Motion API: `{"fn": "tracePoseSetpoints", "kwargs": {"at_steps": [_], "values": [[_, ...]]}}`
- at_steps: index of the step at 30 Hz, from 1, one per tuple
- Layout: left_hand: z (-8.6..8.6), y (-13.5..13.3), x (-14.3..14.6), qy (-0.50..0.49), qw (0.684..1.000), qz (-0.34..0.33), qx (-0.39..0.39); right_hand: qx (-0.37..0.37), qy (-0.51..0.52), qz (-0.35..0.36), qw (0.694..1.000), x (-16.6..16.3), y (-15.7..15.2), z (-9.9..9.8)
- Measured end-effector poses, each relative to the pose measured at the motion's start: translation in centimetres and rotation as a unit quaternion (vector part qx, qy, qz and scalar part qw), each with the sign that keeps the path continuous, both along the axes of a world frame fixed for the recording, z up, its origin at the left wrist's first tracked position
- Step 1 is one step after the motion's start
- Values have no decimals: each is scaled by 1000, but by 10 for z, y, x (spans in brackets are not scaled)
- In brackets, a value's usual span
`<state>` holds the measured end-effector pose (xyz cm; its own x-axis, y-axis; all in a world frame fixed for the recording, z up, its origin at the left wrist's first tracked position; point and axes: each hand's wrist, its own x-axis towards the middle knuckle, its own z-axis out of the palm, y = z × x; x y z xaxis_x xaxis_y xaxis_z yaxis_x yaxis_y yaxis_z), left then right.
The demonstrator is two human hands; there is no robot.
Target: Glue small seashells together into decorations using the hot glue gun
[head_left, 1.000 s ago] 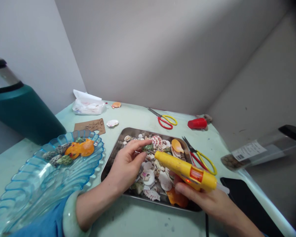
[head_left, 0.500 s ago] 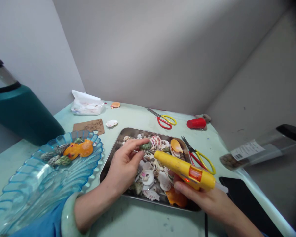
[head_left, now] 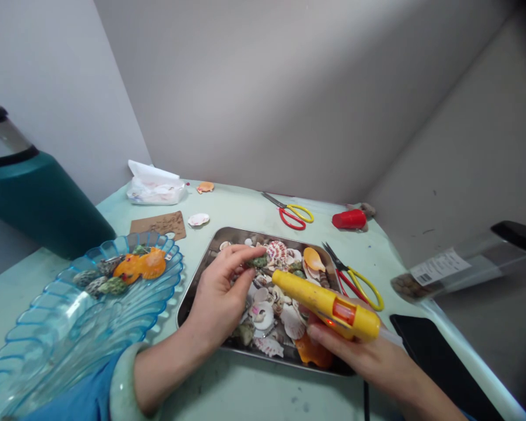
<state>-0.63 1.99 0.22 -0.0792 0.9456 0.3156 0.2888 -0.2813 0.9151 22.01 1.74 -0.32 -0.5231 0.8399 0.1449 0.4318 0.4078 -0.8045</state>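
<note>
Between the thumb and fingers of my left hand (head_left: 221, 289) is a small green shell (head_left: 258, 261), partly covered by the fingertips. My right hand (head_left: 355, 345) grips a yellow glue gun (head_left: 319, 298) with a red light glowing on its side. The gun's nozzle points left, at or very close to the green shell; whether they touch I cannot tell. Both hands are over a metal tray (head_left: 193, 286) filled with shells, among them a white ring-like shell (head_left: 262, 316), a red-speckled scallop (head_left: 276, 252) and orange pieces (head_left: 313, 351).
To the left stands a blue clear shell-shaped dish (head_left: 83, 327) with orange and green shells, beside a teal bottle (head_left: 48, 199). Scissors (head_left: 359, 280) lie right of the tray, another pair (head_left: 293, 213) behind it. A red cup (head_left: 349, 220) and a dark flat object (head_left: 438, 356) are at right.
The glue gun has shifted slightly left and down, its nozzle closer to the green shell. My left hand has hardly moved.
</note>
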Motion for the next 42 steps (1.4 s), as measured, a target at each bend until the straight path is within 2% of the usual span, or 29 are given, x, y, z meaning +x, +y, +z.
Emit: {"fn": "tracePoseSetpoints", "kwargs": {"at_steps": [4,9,12,26,35,42], "values": [[0,-1,0,-27,999,3,-39,0,-10,-10,1000,2,-1,-2],[2,-3,2,-75,991,-2,-113,-18,-6,-68,997,4,-4,-9],[5,-3,4,-93,987,-6,-132,-23,-1,-84,996,4,-4,-9],[12,-2,8,-203,959,-10,-195,-54,40,-54,996,3,-4,-4],[13,-2,7,-205,956,-9,-208,-40,28,-32,998,2,-2,0],[11,-2,7,-183,959,-19,-216,-19,26,-57,998,0,-3,0]]}}
